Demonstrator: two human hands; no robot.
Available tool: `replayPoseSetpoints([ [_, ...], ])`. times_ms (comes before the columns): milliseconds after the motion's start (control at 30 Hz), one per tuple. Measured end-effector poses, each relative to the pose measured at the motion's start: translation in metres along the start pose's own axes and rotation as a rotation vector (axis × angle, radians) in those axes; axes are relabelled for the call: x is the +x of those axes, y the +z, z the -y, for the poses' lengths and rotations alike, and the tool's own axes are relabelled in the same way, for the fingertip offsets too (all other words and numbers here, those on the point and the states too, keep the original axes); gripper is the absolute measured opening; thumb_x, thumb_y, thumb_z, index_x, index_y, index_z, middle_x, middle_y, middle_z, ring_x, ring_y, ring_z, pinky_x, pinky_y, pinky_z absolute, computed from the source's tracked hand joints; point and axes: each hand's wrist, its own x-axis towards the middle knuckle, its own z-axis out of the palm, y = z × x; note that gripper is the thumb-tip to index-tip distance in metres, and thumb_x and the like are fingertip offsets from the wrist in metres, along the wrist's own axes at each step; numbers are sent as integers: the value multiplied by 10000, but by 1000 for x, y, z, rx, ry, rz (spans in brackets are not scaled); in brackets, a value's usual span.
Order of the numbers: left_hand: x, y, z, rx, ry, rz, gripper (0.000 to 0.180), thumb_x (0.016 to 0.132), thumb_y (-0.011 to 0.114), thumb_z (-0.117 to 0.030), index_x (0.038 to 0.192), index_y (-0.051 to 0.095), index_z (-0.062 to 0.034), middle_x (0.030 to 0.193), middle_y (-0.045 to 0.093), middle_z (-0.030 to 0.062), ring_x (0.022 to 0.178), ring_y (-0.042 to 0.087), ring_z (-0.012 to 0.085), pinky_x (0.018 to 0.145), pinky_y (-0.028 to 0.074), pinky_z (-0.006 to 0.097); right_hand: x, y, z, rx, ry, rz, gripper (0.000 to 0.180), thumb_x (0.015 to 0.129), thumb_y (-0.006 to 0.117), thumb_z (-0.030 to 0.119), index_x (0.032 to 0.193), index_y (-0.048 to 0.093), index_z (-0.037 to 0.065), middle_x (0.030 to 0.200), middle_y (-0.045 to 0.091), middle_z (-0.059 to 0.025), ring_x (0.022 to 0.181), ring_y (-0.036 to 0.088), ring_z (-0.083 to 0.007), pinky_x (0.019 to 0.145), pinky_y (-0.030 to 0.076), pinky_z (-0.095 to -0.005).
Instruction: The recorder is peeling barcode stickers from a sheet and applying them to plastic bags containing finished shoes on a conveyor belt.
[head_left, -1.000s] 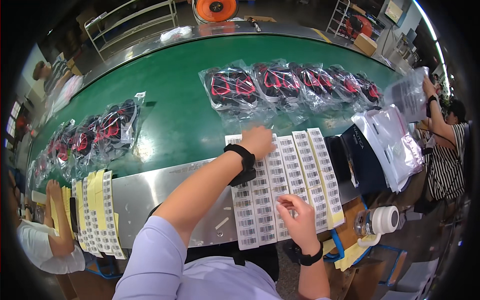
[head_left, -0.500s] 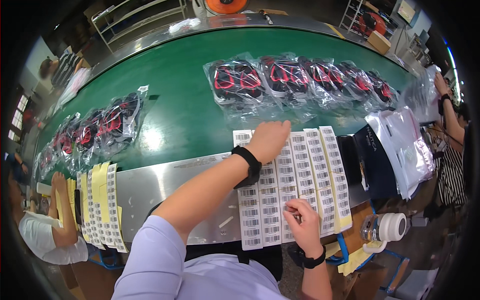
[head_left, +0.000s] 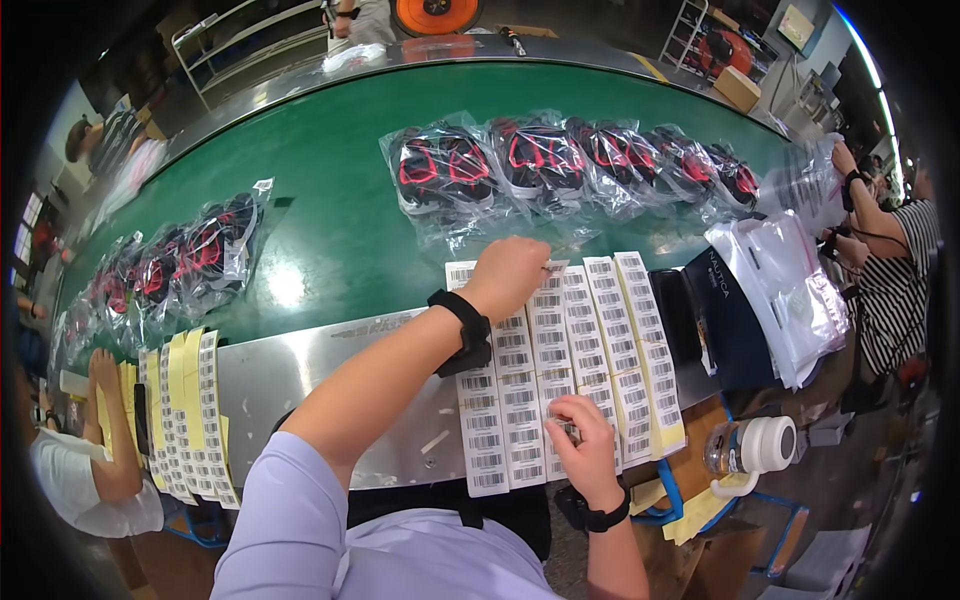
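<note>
Strips of white barcode labels [head_left: 488, 425] on yellowish backing lie side by side on the metal ledge in front of me. My left hand [head_left: 508, 277] reaches across to their far end. Its fingers are closed at the top of one strip, pinching a barcode label [head_left: 556, 268] there; the fingers partly hide it. Over the near part of the strips is my right hand [head_left: 585, 440], fingers curled and closed near the thumb. What they hold, if anything, cannot be made out. Both wrists wear black bands.
Bagged black-and-red shoes [head_left: 445, 170] line the green conveyor belt [head_left: 330, 150], with more bagged shoes [head_left: 205, 250] at left. Clear plastic bags [head_left: 785, 290] lie beside a dark box [head_left: 738, 315] at right. A bottle [head_left: 765, 445] stands low right. Co-workers are on both sides.
The whole view has shifted slightly, so the belt and strips sit further left. My left hand's fingertips have come down to the strip's top label. My right hand looks much the same.
</note>
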Motion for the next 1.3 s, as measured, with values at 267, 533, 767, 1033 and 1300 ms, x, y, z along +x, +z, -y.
replayPoseSetpoints([
  [267, 0, -18, -6, 279, 294, -72, 223, 910, 637, -227, 772, 632, -52, 808, 657, 110, 734, 650, 321, 700, 507, 461, -1, 0, -3, -11, -12, -15, 160, 834, 688, 5, 987, 653, -32, 1030, 670, -153, 944, 661, -306, 812, 528, -360],
  [533, -8, -54, -42, 71, 272, -18, 212, 912, 650, -192, 788, 643, -21, 778, 646, 120, 704, 649, 310, 642, 510, 421, -4, -5, 4, -248, -76, -65, 329, 820, 699, 17, 1141, 630, 1, 1349, 531, -212, 1165, 578, -361, 972, 475, -407],
  [767, -3, -84, -56, -422, 268, 278, 156, 897, 674, -126, 919, 687, 28, 811, 665, 168, 701, 639, 333, 635, 488, 403, 56, -29, 1, 247, 67, -15, 749, 848, 723, 53, 1481, 323, 23, 1440, 476, -196, 1331, 476, -284, 1107, 382, -431],
  [1033, 18, -61, -31, -346, 122, 197, 170, 903, 655, -135, 889, 675, 34, 735, 644, 180, 649, 628, 316, 615, 485, 380, 135, -37, -47, 507, 368, 346, 583, 872, 733, 65, 1376, 458, -35, 1157, 675, -107, 1057, 647, -171, 890, 520, -282],
  [1300, 85, -64, 46, -147, -5, -123, 284, 915, 591, -236, 836, 687, 19, 772, 663, 221, 737, 648, 399, 683, 502, 459, 142, -39, -40, 439, 395, 393, 477, 912, 695, 102, 1314, 510, -77, 1161, 676, -146, 1050, 654, -195, 879, 524, -302],
])
